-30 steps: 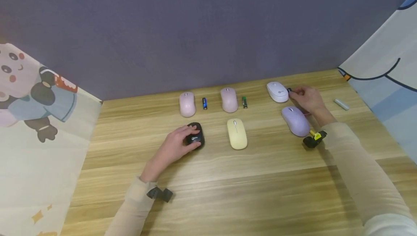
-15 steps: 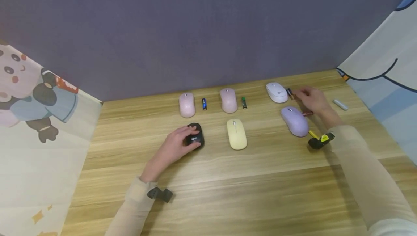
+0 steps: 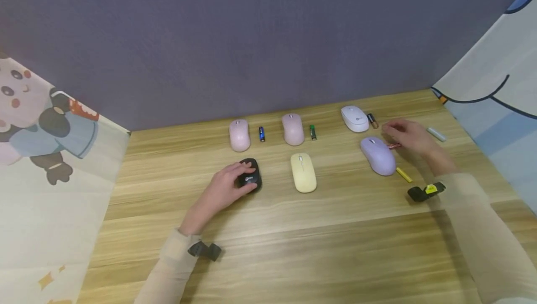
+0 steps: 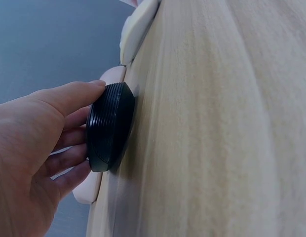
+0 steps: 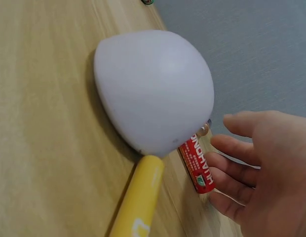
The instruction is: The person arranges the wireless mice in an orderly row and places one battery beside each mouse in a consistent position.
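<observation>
On the wooden table [image 3: 293,229], the black mouse [image 3: 250,176] lies in the front row with its long axis running away from the person, the scroll wheel end toward the grey wall [image 3: 251,38]. The left hand [image 3: 224,190] grasps it from the near left side, with the thumb and fingers curled around its ribbed edge (the wrist view shows this well), and the forearm stretches straight forward over the table.

To the right, the red battery [image 3: 394,146] lies just beside the purple mouse [image 3: 378,155], with its long axis pointing across the table toward that mouse. The right hand [image 3: 409,137] is released, its fingers loosely bent with the tips at the battery, but I cannot tell if they touch it. A yellow battery [image 3: 404,175] lies close to the purple mouse's near end.

Patterned cloths [image 3: 46,164] hang on both sides of the table
</observation>
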A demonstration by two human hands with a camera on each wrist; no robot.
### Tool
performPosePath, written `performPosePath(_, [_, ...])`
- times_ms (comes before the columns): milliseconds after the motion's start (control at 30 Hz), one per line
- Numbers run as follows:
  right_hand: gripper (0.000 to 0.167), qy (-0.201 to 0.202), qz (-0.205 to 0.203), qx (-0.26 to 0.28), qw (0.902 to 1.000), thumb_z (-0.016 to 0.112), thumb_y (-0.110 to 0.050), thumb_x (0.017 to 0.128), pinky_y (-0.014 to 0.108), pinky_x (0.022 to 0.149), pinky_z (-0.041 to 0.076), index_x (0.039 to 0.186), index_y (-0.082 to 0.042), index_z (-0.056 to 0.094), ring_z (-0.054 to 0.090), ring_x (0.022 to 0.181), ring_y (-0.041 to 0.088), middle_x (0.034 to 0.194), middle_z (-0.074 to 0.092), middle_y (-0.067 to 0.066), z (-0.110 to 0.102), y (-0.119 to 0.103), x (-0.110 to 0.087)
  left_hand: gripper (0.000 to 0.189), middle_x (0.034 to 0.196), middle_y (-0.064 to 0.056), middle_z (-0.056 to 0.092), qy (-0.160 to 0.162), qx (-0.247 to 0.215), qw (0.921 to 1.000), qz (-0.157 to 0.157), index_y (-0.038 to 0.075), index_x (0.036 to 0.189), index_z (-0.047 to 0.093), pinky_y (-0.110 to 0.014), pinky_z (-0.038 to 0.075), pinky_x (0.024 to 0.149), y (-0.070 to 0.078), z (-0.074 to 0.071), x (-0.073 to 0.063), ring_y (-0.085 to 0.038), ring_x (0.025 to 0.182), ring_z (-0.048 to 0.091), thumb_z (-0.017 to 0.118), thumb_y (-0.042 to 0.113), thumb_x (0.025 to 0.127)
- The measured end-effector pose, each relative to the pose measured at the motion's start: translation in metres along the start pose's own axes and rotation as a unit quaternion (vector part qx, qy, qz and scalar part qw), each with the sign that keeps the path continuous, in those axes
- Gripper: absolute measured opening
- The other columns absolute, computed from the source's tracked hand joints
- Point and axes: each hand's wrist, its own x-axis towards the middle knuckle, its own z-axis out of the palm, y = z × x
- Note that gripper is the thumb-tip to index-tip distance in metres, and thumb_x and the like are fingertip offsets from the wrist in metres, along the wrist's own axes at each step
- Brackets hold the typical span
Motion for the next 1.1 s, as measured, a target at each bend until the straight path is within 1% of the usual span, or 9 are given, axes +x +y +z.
performPosePath(100, [0.064,-0.003,-0.011,0.004,0.9999,0.05,-0.044,0.108,0.036,0.083,0.06,0.141,0.011,0.05,0.06,0.117,0.046,0.133,0.058,0.037,0.001,0.0,-0.004,0.046,0.142,-0.017,0.062,0.0,0.001,1.0,0.002,0.008,0.128,0.071,-0.055,0.041,0.117,0.0,0.0,0.0,-0.043,0.136,0.054,0.08,0.034,0.091])
performPosePath(200, [0.059,-0.003,-0.024,0.003,0.9997,0.055,-0.038,0.107,0.02,0.071,0.057,0.138,0.011,0.053,0.066,0.108,0.041,0.128,0.062,0.035,0.002,0.001,-0.007,0.045,0.141,-0.018,0.063,-0.003,-0.002,1.0,0.001,0.008,0.128,0.071,-0.055,0.041,0.117,0.001,0.0,0.0,-0.043,0.136,0.054,0.079,0.035,0.092])
performPosePath(367, [0.053,0.006,-0.047,-0.018,0.9987,0.059,-0.034,0.106,0.014,0.071,0.05,0.135,0.011,0.057,0.065,0.107,0.039,0.124,0.064,0.033,0.004,0.003,-0.012,0.045,0.143,-0.018,0.062,-0.007,-0.005,0.9999,-0.006,0.008,0.128,0.071,-0.055,0.04,0.118,0.0,0.0,0.0,-0.043,0.137,0.052,0.079,0.035,0.092])
performPosePath(467, [0.054,0.005,-0.049,-0.02,0.9986,0.058,-0.035,0.106,0.021,0.077,0.05,0.135,0.011,0.056,0.061,0.112,0.042,0.126,0.063,0.033,0.005,0.004,-0.014,0.045,0.144,-0.017,0.061,-0.006,-0.005,1.0,-0.006,0.008,0.128,0.071,-0.055,0.04,0.118,0.0,0.0,0.0,-0.043,0.138,0.052,0.08,0.034,0.092])
performPosePath(667, [0.053,0.003,-0.058,-0.018,0.9982,0.056,-0.031,0.108,0.059,0.096,0.051,0.135,0.014,0.054,0.057,0.116,0.047,0.129,0.058,0.036,0.006,0.007,-0.021,0.046,0.144,-0.018,0.061,-0.009,-0.006,0.9999,-0.007,0.008,0.129,0.071,-0.056,0.04,0.118,0.0,-0.001,0.0,-0.044,0.138,0.051,0.079,0.034,0.092])
performPosePath(800, [0.05,0.006,-0.069,-0.022,0.9973,0.057,-0.028,0.107,0.063,0.097,0.05,0.133,0.015,0.055,0.058,0.115,0.049,0.127,0.059,0.037,0.006,0.008,-0.025,0.046,0.144,-0.017,0.061,-0.007,-0.003,1.0,-0.003,0.008,0.128,0.071,-0.056,0.041,0.117,-0.001,-0.001,0.0,-0.043,0.137,0.053,0.08,0.034,0.092])
performPosePath(900, [0.044,0.02,-0.088,-0.034,0.9953,0.061,-0.023,0.105,0.043,0.093,0.056,0.13,0.014,0.059,0.061,0.112,0.047,0.125,0.062,0.035,0.006,0.009,-0.028,0.045,0.144,-0.017,0.061,-0.005,-0.001,1.0,-0.001,0.008,0.128,0.071,-0.055,0.041,0.117,-0.001,-0.001,0.001,-0.042,0.137,0.053,0.08,0.034,0.092])
performPosePath(1000, [0.034,0.035,-0.119,-0.042,0.9914,0.065,-0.012,0.102,0.016,0.081,0.05,0.124,0.014,0.063,0.063,0.108,0.047,0.12,0.065,0.035,0.006,0.014,-0.03,0.046,0.144,-0.017,0.061,-0.005,-0.002,1.0,-0.002,0.008,0.129,0.071,-0.056,0.041,0.117,-0.001,-0.001,0.0,-0.043,0.137,0.053,0.079,0.034,0.092])
performPosePath(1100, [0.03,0.043,-0.138,-0.051,0.9881,0.068,-0.006,0.099,0.007,0.074,0.043,0.122,0.013,0.065,0.064,0.104,0.047,0.117,0.066,0.034,0.007,0.018,-0.033,0.046,0.144,-0.017,0.061,-0.007,-0.004,1.0,-0.003,0.009,0.129,0.071,-0.056,0.04,0.117,-0.001,-0.001,0.0,-0.043,0.137,0.052,0.08,0.034,0.092])
